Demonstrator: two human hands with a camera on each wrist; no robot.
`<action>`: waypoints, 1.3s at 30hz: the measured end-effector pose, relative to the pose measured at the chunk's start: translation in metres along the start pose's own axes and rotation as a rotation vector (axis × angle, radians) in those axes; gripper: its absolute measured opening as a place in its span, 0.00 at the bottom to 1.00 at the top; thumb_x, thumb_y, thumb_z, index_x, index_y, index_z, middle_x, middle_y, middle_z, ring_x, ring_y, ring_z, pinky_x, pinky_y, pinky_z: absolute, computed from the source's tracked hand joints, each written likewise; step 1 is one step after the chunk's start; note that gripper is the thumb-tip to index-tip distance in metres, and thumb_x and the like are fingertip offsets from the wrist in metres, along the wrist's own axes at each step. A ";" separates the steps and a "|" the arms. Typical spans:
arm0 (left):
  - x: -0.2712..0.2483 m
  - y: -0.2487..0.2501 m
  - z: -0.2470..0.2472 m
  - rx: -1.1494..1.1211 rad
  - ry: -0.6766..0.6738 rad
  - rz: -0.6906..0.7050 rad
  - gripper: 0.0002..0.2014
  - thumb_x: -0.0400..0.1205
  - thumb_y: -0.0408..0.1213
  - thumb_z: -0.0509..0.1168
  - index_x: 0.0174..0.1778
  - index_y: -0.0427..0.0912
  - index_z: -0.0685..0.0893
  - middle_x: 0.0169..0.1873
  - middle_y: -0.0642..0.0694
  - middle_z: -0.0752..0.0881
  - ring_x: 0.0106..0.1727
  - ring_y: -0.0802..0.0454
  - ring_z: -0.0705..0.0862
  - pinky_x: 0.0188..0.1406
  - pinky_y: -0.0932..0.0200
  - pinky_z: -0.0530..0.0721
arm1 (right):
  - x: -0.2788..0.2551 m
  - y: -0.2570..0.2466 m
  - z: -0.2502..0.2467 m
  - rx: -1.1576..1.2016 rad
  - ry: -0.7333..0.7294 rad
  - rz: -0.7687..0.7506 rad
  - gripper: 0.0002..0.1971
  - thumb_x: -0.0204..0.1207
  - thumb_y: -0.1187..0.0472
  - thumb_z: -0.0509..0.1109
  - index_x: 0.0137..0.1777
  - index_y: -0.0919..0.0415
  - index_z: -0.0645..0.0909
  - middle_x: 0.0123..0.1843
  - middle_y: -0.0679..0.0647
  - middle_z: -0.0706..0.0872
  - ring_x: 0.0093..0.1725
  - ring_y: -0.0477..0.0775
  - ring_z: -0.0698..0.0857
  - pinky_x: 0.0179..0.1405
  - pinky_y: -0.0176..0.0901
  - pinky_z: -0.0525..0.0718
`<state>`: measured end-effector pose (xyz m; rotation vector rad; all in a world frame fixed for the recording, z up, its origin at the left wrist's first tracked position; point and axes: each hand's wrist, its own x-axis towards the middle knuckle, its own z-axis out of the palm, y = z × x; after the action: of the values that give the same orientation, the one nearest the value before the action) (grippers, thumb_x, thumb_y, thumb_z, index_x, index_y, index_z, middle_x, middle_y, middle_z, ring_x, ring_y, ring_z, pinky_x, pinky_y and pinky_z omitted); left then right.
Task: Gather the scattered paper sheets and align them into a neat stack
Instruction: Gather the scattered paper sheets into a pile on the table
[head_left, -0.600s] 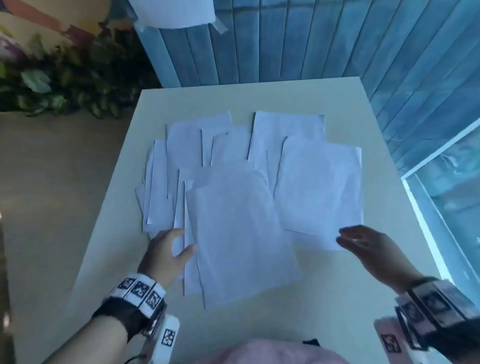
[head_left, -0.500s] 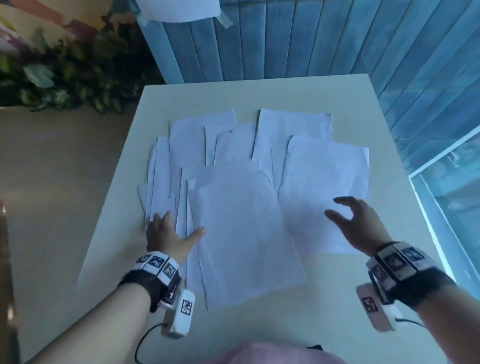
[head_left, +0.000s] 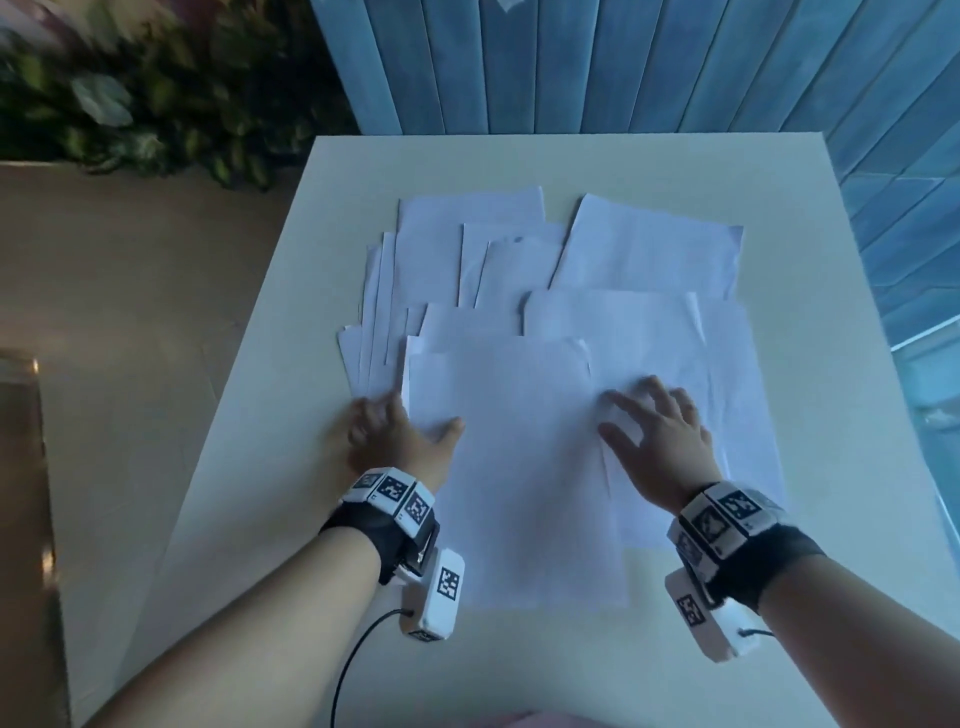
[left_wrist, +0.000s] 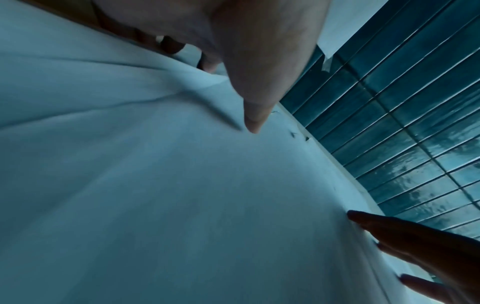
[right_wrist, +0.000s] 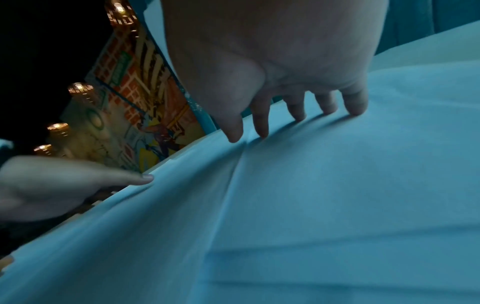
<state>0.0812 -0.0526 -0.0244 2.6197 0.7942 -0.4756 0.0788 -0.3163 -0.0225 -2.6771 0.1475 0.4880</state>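
Several white paper sheets lie overlapping on the pale table (head_left: 249, 519). The largest near sheet (head_left: 519, 493) is in front, a right sheet (head_left: 727, 415) lies beside it, and fanned sheets (head_left: 379, 312) spread at the left. My left hand (head_left: 400, 426) lies flat at the near sheet's left edge, its thumb (left_wrist: 254, 123) on the paper. My right hand (head_left: 649, 415) presses spread fingertips (right_wrist: 298, 115) onto the right sheet, close to where it meets the near sheet. Neither hand grips anything.
More sheets (head_left: 649, 249) reach toward the table's far half. A blue slatted wall (head_left: 623, 62) stands behind, green plants (head_left: 130, 104) at the back left, a window (head_left: 935, 395) at the right. The floor drops off past the table's left edge.
Both hands have moved forward onto the paper. The right hand went from the right sheet's near edge up onto it, and that sheet now lies closer against the near sheet.
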 end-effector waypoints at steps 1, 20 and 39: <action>0.000 0.001 -0.002 -0.003 -0.002 0.024 0.42 0.72 0.67 0.63 0.80 0.51 0.62 0.84 0.42 0.53 0.82 0.36 0.54 0.78 0.38 0.61 | -0.001 -0.001 -0.001 0.024 -0.002 -0.025 0.23 0.80 0.41 0.61 0.75 0.39 0.72 0.84 0.49 0.62 0.83 0.61 0.56 0.79 0.60 0.62; 0.015 0.007 -0.015 -0.201 -0.034 0.063 0.47 0.63 0.61 0.77 0.73 0.42 0.69 0.68 0.40 0.68 0.73 0.38 0.67 0.70 0.44 0.71 | 0.009 -0.005 -0.001 0.126 0.073 0.284 0.44 0.73 0.35 0.66 0.84 0.53 0.54 0.87 0.54 0.52 0.85 0.64 0.49 0.82 0.61 0.53; 0.004 0.049 -0.004 -0.185 0.000 -0.204 0.50 0.63 0.69 0.71 0.70 0.36 0.64 0.69 0.39 0.69 0.69 0.38 0.72 0.57 0.44 0.75 | 0.005 -0.022 -0.002 0.232 0.176 0.382 0.46 0.69 0.41 0.73 0.83 0.55 0.57 0.85 0.58 0.57 0.81 0.65 0.59 0.74 0.61 0.66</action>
<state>0.1135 -0.0867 -0.0108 2.3812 1.0589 -0.4346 0.0875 -0.2968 -0.0143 -2.4619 0.7303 0.3212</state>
